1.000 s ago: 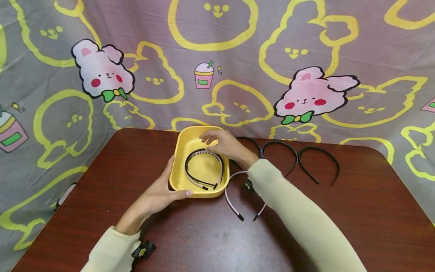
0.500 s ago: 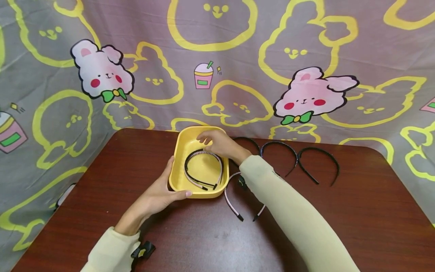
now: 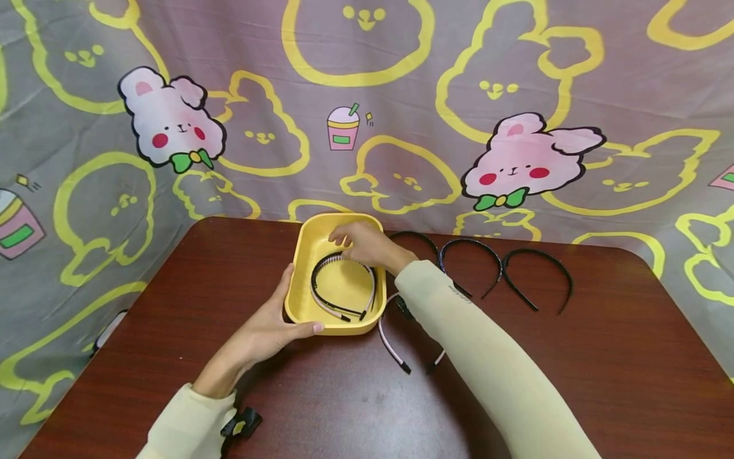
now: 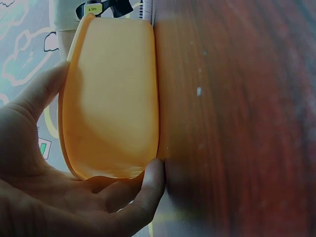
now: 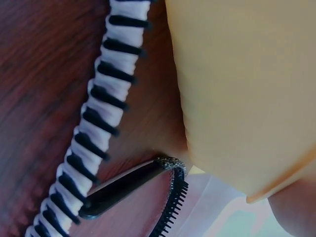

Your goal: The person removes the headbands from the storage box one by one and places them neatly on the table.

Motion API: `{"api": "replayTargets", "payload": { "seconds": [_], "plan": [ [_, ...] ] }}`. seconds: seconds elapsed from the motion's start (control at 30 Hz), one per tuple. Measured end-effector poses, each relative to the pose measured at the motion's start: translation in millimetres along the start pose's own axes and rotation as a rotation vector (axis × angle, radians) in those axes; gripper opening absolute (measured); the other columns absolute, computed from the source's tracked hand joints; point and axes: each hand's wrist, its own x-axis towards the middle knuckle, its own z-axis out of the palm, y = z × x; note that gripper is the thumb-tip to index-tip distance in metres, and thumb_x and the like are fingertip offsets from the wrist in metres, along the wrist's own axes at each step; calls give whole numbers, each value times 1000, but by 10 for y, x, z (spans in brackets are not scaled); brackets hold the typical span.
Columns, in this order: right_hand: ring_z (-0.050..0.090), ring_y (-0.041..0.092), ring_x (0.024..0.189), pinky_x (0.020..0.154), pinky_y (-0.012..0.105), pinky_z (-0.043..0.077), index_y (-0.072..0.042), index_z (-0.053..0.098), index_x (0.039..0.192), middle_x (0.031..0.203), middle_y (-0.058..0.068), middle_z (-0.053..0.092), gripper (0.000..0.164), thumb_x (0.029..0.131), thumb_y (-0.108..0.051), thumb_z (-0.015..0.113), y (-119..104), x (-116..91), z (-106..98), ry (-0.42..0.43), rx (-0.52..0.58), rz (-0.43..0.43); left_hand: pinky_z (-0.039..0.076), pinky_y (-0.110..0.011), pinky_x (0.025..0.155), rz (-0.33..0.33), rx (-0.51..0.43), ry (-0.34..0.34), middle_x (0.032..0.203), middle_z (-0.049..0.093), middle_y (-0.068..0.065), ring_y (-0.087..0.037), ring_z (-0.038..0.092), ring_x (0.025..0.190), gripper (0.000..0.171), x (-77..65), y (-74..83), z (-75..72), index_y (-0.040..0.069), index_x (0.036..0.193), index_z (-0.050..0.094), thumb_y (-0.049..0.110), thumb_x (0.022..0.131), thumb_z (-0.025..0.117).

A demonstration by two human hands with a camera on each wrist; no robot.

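A yellow plastic tray (image 3: 344,329) stands on the table, with a black headband (image 3: 313,275) and a pale pink headband (image 3: 374,290) lying together inside it. My left hand (image 3: 269,328) grips its near left corner. In the left wrist view, the thumb is on the rim and fingertips curl under the tray's wall (image 4: 113,89). Over the tray's right side reaches my right hand (image 3: 367,245), its fingers loosely bent and parted, the thumb right at the headbands' far arc. The right wrist view shows little of that hand.
Right of the tray lies another pale pink toothed headband (image 3: 392,341), partly hidden by my right forearm. Three dark headbands, including the rightmost one (image 3: 539,252), lie in a row along the table's back. A patterned curtain (image 3: 401,95) hangs behind the brown table (image 3: 355,408).
My right hand has shifted slightly left along the far arc of the headbands, and its sleeve has followed. The headbands, the tray and my left hand stay where they were.
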Motion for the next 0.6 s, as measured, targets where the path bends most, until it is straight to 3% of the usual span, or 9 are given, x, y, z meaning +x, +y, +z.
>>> {"api": "replayTargets", "payload": {
  "seconds": [0.6],
  "plan": [
    [69,28,115,100,39,55,-10,73,132,125,11,74,39,96,4,64,-20,15,12,-88,-75,42,13,-58,128,4,2,-2,177,3,-13,-36,16,160,130,2,4,-3,20,169,-12,27,85,87]
  ]
}}
